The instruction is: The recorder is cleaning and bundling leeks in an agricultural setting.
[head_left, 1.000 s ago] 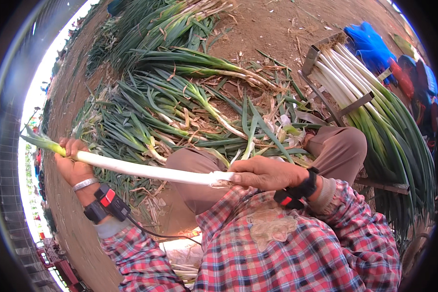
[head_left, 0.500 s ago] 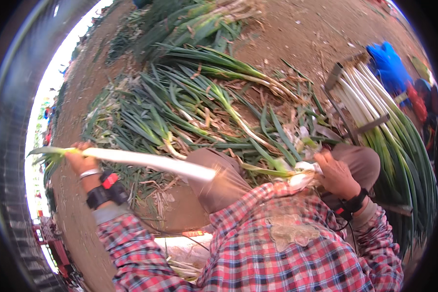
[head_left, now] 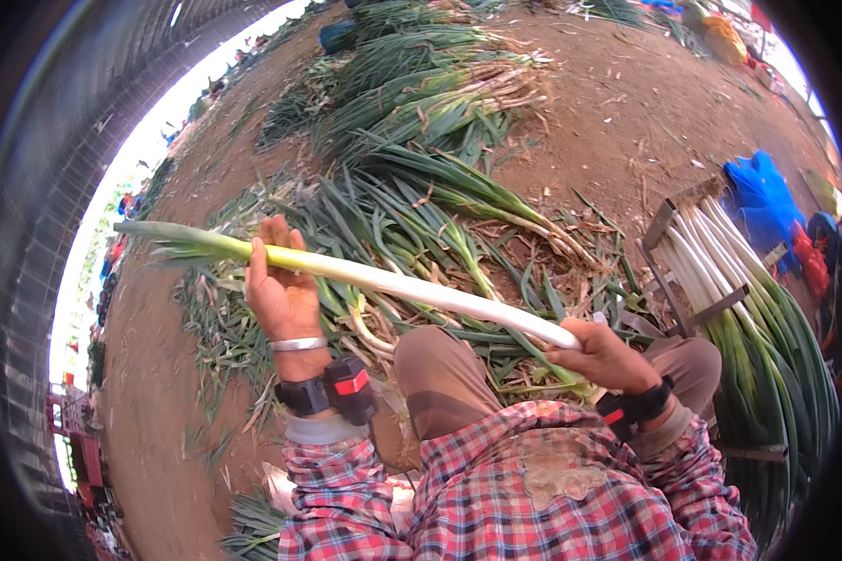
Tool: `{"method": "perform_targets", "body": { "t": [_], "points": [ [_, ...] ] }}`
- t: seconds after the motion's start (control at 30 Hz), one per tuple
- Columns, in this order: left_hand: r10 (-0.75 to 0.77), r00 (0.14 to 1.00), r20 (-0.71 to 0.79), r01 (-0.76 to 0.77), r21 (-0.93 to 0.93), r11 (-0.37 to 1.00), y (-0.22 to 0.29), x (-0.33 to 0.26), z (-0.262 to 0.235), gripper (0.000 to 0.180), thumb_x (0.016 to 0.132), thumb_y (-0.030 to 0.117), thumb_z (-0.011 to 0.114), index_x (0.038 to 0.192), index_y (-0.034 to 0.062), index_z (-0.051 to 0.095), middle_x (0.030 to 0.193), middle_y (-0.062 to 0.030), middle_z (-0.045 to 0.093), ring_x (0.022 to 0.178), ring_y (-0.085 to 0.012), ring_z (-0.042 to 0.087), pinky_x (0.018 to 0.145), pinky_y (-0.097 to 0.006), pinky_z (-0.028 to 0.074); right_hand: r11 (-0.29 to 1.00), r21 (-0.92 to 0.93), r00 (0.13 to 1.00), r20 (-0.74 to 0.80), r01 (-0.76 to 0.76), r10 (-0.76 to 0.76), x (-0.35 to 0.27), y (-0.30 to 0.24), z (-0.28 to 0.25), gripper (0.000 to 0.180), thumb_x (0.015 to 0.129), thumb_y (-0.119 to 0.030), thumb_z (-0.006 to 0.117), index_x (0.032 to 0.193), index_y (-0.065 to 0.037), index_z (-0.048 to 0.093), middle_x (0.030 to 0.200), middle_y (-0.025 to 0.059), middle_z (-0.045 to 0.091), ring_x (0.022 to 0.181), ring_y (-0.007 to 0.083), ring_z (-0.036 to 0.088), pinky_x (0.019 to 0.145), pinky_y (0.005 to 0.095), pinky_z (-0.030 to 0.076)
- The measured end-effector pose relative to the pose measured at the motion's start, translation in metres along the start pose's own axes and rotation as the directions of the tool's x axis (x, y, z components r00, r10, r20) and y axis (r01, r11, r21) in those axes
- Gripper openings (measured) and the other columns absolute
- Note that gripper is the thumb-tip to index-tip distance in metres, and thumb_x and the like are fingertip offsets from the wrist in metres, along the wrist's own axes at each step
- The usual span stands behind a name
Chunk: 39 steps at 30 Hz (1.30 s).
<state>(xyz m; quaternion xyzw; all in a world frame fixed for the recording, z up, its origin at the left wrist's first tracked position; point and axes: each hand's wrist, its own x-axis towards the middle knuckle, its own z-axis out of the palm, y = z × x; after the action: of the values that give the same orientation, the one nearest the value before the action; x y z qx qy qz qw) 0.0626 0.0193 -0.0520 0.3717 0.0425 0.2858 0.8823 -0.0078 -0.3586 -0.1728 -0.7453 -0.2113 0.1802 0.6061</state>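
White and pale green, a long leek (head_left: 384,278) is held across the view, above the knees and the ground, tilted down from the green leaf end at upper left to the white end at lower right. The left hand (head_left: 281,290) is wrapped around the pale green part of the stalk; its fingers (head_left: 273,234) are curled over the top, closed on the stalk, palm turned toward the camera. A silver bangle (head_left: 297,344) and a black wrist strap with a red tab (head_left: 332,391) are worn on that arm. The right hand (head_left: 601,355) is clenched around the white end, fingers folded over it so that the tip is hidden. Plaid shirt sleeves (head_left: 533,505) are seen at the lower edge. A heap of untrimmed leeks (head_left: 440,224) is spread on the brown soil (head_left: 627,103) beyond the knees. At right, cleaned leeks (head_left: 748,299) are stacked in a metal rack (head_left: 660,234), beside a blue bag (head_left: 762,192).
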Motion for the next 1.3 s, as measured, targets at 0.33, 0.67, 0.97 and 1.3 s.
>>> {"method": "perform_targets", "body": {
  "t": [0.33,0.67,0.97,1.3],
  "points": [
    [0.086,0.929,0.360,-0.146,0.144,0.979,0.012,-0.034,0.017,0.032,0.095,0.016,0.054,0.124,0.0017,0.051,0.122,-0.0149,0.059,0.112,-0.0250,0.059,0.085,-0.035,0.057,0.870,0.438,0.971,0.179,-0.225,0.161,-0.035,0.004,-0.035,0.043,0.099,-0.040,0.046,0.097,0.000,0.061,0.058,-0.0024,0.043,0.050,0.0074,0.040,0.048,0.0235,0.033],
    [0.209,0.924,0.320,-0.337,0.426,0.839,0.032,-0.066,0.025,0.029,0.089,0.010,0.065,0.114,-0.0009,0.055,0.102,-0.0127,0.065,0.088,-0.0217,0.068,0.072,-0.031,0.060,0.868,-0.448,0.949,-0.112,0.216,-0.294,0.004,-0.023,0.012,0.031,0.091,-0.033,0.059,0.104,-0.005,0.063,0.089,0.0122,0.057,0.083,0.0265,0.056,0.070,0.0340,0.045],
    [0.164,0.936,0.311,-0.298,0.453,0.841,0.017,-0.101,0.027,0.029,0.090,0.008,0.063,0.116,-0.0024,0.053,0.103,-0.0135,0.065,0.090,-0.0221,0.067,0.077,-0.032,0.059,0.531,-0.682,0.649,-0.108,0.503,-0.753,0.065,-0.078,0.077,0.017,0.083,-0.024,0.065,0.085,-0.010,0.056,0.077,0.0046,0.049,0.068,0.0224,0.052,0.061,0.0349,0.041],
    [0.032,0.924,0.381,-0.242,0.520,0.819,0.012,-0.110,0.027,0.032,0.090,0.007,0.061,0.119,-0.0036,0.052,0.104,-0.0130,0.064,0.092,-0.0232,0.066,0.076,-0.032,0.059,0.972,0.175,0.952,-0.287,0.157,-0.103,0.058,-0.055,0.076,0.017,0.090,-0.017,0.062,0.085,-0.003,0.054,0.074,0.0112,0.051,0.064,0.0174,0.052,0.056,0.0348,0.042]
  ]
}}
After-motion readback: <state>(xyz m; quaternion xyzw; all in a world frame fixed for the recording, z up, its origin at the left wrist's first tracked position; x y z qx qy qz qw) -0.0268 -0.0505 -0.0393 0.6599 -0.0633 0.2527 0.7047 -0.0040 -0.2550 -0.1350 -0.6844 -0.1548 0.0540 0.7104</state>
